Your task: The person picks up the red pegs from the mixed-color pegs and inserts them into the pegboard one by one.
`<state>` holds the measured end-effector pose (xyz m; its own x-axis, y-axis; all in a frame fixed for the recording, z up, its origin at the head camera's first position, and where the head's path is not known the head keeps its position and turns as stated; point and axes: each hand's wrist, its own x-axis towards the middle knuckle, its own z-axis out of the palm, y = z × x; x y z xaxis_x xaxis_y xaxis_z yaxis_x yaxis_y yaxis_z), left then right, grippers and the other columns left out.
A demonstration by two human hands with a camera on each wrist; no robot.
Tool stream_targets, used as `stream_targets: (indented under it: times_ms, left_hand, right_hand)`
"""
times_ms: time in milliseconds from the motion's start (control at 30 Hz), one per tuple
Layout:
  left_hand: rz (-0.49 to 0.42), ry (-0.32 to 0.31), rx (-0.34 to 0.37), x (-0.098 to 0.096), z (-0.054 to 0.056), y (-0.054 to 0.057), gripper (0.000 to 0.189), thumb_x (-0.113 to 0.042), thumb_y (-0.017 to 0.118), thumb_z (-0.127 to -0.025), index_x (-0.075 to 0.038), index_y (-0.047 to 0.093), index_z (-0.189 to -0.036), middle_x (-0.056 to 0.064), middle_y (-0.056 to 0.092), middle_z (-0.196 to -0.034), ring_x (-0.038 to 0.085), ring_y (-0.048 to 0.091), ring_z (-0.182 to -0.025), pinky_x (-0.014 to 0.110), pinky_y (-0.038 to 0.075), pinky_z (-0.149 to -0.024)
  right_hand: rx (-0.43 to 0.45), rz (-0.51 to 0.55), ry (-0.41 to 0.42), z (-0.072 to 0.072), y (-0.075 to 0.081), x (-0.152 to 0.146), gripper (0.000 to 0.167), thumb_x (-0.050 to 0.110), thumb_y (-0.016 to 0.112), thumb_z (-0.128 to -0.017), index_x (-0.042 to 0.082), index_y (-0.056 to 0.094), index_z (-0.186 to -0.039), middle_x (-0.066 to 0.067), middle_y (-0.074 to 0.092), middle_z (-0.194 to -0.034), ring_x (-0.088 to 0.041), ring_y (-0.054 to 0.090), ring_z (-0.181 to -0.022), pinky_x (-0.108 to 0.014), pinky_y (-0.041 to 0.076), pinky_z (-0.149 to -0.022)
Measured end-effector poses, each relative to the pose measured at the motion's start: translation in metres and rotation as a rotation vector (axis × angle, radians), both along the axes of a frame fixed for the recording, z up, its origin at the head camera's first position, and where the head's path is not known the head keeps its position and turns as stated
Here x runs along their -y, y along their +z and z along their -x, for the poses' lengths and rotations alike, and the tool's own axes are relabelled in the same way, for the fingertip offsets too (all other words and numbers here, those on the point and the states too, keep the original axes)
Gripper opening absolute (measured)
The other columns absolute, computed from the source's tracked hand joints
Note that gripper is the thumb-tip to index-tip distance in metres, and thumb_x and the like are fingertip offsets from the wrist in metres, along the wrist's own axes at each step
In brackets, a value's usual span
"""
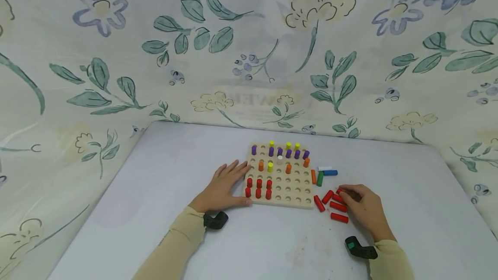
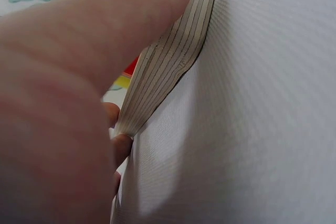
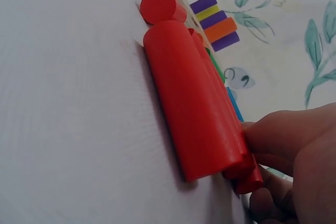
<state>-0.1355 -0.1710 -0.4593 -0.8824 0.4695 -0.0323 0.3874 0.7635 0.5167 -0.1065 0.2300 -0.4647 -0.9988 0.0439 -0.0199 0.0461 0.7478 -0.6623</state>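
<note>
A wooden pegboard (image 1: 293, 198) lies on the table, its round holes partly filled with red, orange, purple, yellow and white pegs. My left hand (image 1: 227, 189) rests at its left side, fingers spread; in the left wrist view the thumb and fingertips touch the board's layered edge (image 2: 168, 61). To the right of the board, my right hand (image 1: 365, 208) has thumb and fingers around the end of a red peg (image 1: 339, 191) among several loose ones. In the right wrist view, a near red peg (image 3: 191, 103) partly hides the fingertips and the pegs behind.
Beside the board's right edge lie an orange peg (image 1: 313, 176), a green peg (image 1: 320, 179), a blue peg (image 1: 330, 173) and a white peg (image 1: 324, 168). A floral cloth (image 1: 249, 55) rises behind the white table (image 1: 272, 245).
</note>
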Motion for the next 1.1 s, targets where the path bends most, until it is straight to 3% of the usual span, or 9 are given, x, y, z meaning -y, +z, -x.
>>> stream_targets:
  times_ms: [200, 533, 733, 1100]
  left_hand:
    - [-0.004, 0.003, -0.001, -0.0004, 0.0004, -0.0001, 0.100, -0.061, 0.073, -0.081, -0.015, 0.032, -0.159, 0.005, 0.027, -0.165, 0.030, 0.011, -0.154, 0.055, 0.003, -0.123]
    - [-0.005, 0.000, -0.004, -0.0003, 0.0006, 0.0002, 0.100, -0.061, 0.073, -0.081, -0.014, 0.032, -0.159, 0.005, 0.027, -0.165, 0.030, 0.011, -0.154, 0.055, 0.004, -0.123]
    - [-0.007, -0.001, -0.006, 0.0000, 0.0005, 0.0006, 0.099, -0.061, 0.072, -0.081, -0.014, 0.032, -0.159, 0.005, 0.027, -0.165, 0.031, 0.011, -0.154, 0.055, 0.004, -0.123]
    - [-0.002, 0.002, 0.000, -0.0005, 0.0008, -0.0003, 0.100, -0.062, 0.072, -0.081, -0.014, 0.032, -0.159, 0.005, 0.027, -0.165, 0.030, 0.011, -0.154, 0.055, 0.003, -0.123]
  right_hand:
    - [0.021, -0.010, 0.007, 0.0003, 0.0017, 0.0011, 0.033, 0.018, 0.063, -0.099, -0.004, 0.066, -0.124, -0.021, 0.063, -0.114, -0.032, 0.058, -0.100, -0.045, 0.056, -0.085]
    - [-0.023, 0.030, 0.031, -0.0002, -0.0010, 0.0013, 0.032, 0.015, 0.055, -0.104, -0.005, 0.060, -0.128, -0.023, 0.060, -0.120, -0.033, 0.056, -0.105, -0.051, 0.052, -0.094]
    - [-0.076, 0.022, 0.057, 0.0018, -0.0032, 0.0008, 0.029, 0.011, 0.055, -0.103, -0.007, 0.059, -0.126, -0.022, 0.061, -0.116, -0.032, 0.055, -0.100, -0.047, 0.052, -0.088]
    - [-0.091, 0.028, 0.038, 0.0004, -0.0013, 0.0010, 0.030, 0.014, 0.054, -0.105, -0.003, 0.060, -0.128, -0.017, 0.063, -0.111, -0.027, 0.055, -0.093, -0.032, 0.050, -0.076]
